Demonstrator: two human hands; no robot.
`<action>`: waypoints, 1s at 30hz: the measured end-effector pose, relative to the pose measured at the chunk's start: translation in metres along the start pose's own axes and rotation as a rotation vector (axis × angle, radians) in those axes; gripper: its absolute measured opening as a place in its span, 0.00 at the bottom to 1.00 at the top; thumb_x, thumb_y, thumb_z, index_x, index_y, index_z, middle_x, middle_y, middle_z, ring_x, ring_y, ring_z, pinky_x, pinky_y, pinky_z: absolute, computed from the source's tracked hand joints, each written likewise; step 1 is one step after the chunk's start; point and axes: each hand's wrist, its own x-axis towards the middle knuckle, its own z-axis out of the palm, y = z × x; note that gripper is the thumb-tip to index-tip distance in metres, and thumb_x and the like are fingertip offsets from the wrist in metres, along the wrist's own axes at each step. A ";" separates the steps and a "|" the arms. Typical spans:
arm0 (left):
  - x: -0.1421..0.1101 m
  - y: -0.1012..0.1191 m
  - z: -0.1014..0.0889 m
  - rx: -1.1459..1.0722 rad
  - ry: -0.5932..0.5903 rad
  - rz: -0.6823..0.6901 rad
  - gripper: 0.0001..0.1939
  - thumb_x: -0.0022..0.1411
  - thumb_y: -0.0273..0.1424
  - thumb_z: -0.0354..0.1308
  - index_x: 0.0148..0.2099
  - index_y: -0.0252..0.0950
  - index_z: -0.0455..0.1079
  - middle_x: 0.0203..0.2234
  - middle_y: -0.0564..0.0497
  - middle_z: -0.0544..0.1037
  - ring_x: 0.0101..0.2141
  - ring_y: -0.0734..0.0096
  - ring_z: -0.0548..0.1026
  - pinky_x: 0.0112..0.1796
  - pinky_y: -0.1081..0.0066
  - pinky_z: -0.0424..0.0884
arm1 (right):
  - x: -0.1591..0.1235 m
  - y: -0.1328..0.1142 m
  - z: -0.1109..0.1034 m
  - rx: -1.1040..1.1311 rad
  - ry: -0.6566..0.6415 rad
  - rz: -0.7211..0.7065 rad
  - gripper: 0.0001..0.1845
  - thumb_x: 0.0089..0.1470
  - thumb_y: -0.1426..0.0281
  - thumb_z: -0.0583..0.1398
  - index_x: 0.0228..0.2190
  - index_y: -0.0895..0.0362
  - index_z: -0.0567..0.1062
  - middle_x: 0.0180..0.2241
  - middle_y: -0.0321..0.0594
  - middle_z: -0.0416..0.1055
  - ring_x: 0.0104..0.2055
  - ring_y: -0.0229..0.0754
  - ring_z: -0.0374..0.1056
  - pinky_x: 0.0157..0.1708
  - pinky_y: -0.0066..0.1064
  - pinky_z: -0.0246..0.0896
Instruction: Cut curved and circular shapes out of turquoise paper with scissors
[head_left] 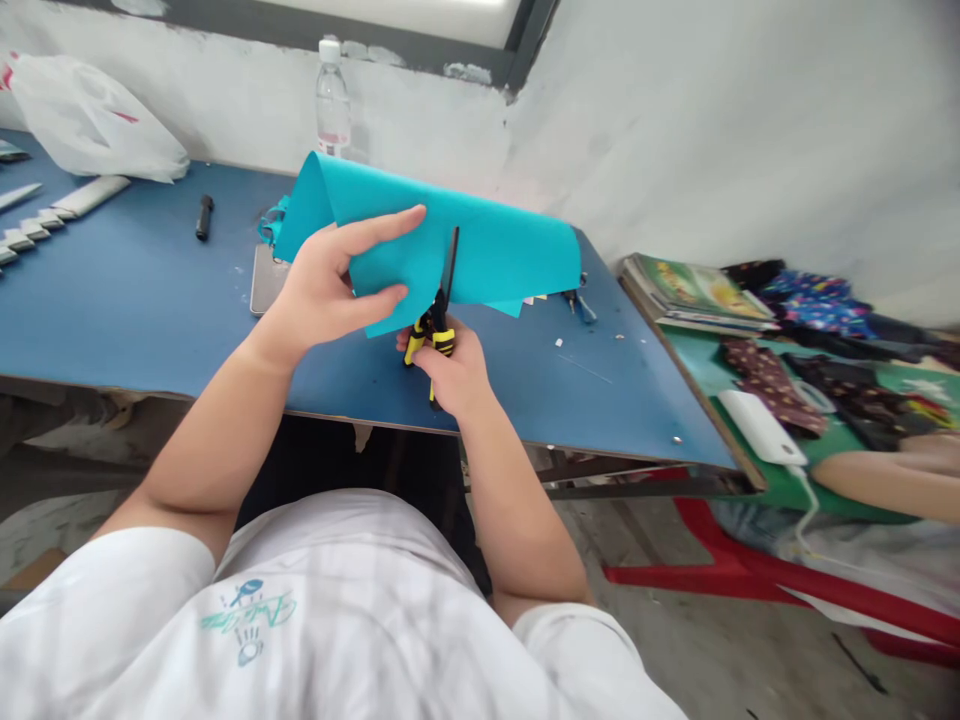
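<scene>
A turquoise sheet of paper, bent over on itself, is held up above the blue table. My left hand grips its left part, with the index finger and thumb lying across the near face and the other fingers hidden behind it. My right hand is closed around the yellow-and-black handles of a pair of scissors. Their dark blade points up and away from me, across the front of the paper, at a cut in its lower edge. The second blade is hidden behind the sheet.
On the blue table are a phone-like flat object, a black cylinder, a plastic bag and folded paper strips. A bottle stands by the wall. At right, another person's arm rests near books.
</scene>
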 end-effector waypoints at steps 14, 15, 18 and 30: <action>0.003 0.008 -0.004 -0.133 -0.050 0.006 0.43 0.69 0.42 0.82 0.84 0.51 0.84 0.77 0.52 0.89 0.74 0.26 0.89 0.77 0.30 0.87 | -0.001 0.001 0.000 -0.012 0.005 -0.044 0.14 0.46 0.59 0.67 0.37 0.47 0.80 0.37 0.36 0.87 0.44 0.55 0.83 0.49 0.48 0.76; 0.002 0.008 -0.004 -0.133 -0.049 -0.008 0.43 0.69 0.43 0.82 0.84 0.50 0.84 0.76 0.51 0.90 0.72 0.26 0.90 0.75 0.30 0.88 | -0.001 0.002 -0.001 -0.019 0.007 -0.046 0.14 0.46 0.59 0.67 0.37 0.47 0.80 0.37 0.35 0.87 0.43 0.55 0.83 0.48 0.48 0.76; 0.002 0.010 -0.004 -0.125 -0.049 -0.056 0.44 0.68 0.48 0.84 0.83 0.49 0.85 0.74 0.50 0.91 0.66 0.28 0.93 0.72 0.31 0.91 | -0.001 0.007 -0.003 -0.034 0.005 -0.054 0.13 0.48 0.60 0.67 0.38 0.47 0.82 0.38 0.34 0.87 0.44 0.55 0.83 0.49 0.48 0.76; 0.014 0.017 -0.007 -0.273 -0.017 -0.173 0.47 0.47 0.23 0.88 0.72 0.37 0.91 0.64 0.46 0.96 0.65 0.33 0.93 0.78 0.37 0.83 | 0.000 0.021 -0.005 -0.053 -0.013 -0.083 0.15 0.50 0.60 0.67 0.41 0.48 0.81 0.37 0.34 0.87 0.41 0.52 0.81 0.46 0.46 0.73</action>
